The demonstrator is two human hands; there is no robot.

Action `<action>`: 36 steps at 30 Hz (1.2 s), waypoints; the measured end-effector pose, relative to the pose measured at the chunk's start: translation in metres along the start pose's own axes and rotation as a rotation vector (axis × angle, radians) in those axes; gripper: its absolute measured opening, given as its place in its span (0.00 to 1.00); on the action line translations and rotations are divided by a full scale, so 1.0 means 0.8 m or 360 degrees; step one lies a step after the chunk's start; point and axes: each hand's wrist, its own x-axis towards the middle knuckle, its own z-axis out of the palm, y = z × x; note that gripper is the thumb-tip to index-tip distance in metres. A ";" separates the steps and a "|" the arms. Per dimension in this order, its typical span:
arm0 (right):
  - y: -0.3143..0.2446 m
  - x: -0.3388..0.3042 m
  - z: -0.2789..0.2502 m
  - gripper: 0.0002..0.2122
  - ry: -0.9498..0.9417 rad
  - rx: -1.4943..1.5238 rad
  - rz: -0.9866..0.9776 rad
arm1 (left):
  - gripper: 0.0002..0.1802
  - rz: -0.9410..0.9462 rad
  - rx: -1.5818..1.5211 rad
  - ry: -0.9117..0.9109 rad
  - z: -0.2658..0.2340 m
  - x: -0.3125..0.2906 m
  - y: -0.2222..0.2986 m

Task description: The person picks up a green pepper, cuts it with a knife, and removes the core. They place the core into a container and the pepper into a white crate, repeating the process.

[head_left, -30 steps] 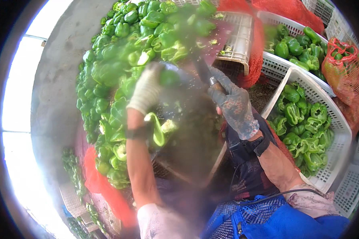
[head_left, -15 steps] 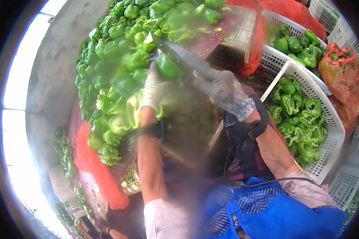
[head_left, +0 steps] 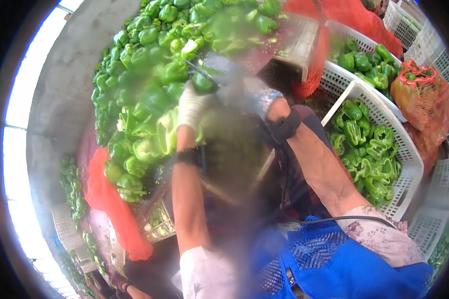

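My left hand (head_left: 191, 106), in a white glove, closes on a whole green bell pepper (head_left: 203, 82) at the near edge of a large pepper heap (head_left: 154, 74). From the right my right hand (head_left: 258, 95), in a patterned glove, comes close to it, its fingers blurred by a smear on the picture. It holds a knife (head_left: 198, 69), whose dark, thin blade reaches across the top of that pepper. Whether the edge has gone into the flesh I cannot tell. Cut-open pepper halves (head_left: 147, 148) lie beside my left wrist.
At the right, a white crate (head_left: 413, 164) holds cut peppers; another crate (head_left: 356, 34) behind holds whole ones. A red net bag of peppers (head_left: 424, 94) leans beside them. Red netting (head_left: 117, 209) hangs at the left near a concrete wall (head_left: 60, 89). Another person's arm (head_left: 132, 290) shows lower left.
My right hand has moved left, bringing the knife from above the heap to the pepper in my left hand. The left hand has barely moved.
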 end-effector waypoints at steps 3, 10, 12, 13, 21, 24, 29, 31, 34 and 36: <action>0.017 0.002 -0.014 0.12 -0.0174 0.0366 0.0160 | 0.38 -0.0062 0.0033 0.0033 -0.002 -0.004 0.015; 0.018 0.017 -0.051 0.10 -0.0512 0.0927 0.0610 | 0.42 0.0042 0.0293 -0.0034 0.001 -0.011 0.041; -0.006 0.027 -0.038 0.10 -0.0669 0.0875 0.0909 | 0.39 0.0038 0.0288 -0.0157 -0.011 -0.016 0.041; -0.030 0.051 -0.008 0.21 0.0062 0.1395 0.0216 | 0.37 0.0256 0.0805 0.0158 -0.029 -0.009 0.000; 0.040 -0.015 0.049 0.18 0.0431 0.2462 0.0720 | 0.38 -0.0044 -0.0216 -0.0187 0.037 0.043 -0.058; -0.027 0.016 0.001 0.18 0.0751 0.0188 -0.0375 | 0.40 -0.0191 -0.1184 -0.0452 -0.025 0.074 -0.166; 0.006 0.019 -0.090 0.19 -0.0224 -0.0394 0.0697 | 0.44 -0.0364 -0.0457 0.0217 0.032 0.015 -0.003; 0.049 0.013 -0.063 0.20 -0.0261 -0.0390 0.0988 | 0.39 -0.0419 -0.0472 0.0353 0.053 -0.013 0.059; 0.056 0.021 -0.005 0.22 0.0161 -0.0174 0.1004 | 0.38 -0.0458 -0.0830 0.0316 0.038 -0.018 0.060; 0.024 0.040 0.048 0.24 0.0594 0.0101 0.0753 | 0.32 -0.0470 -0.0882 0.0454 0.017 0.005 -0.018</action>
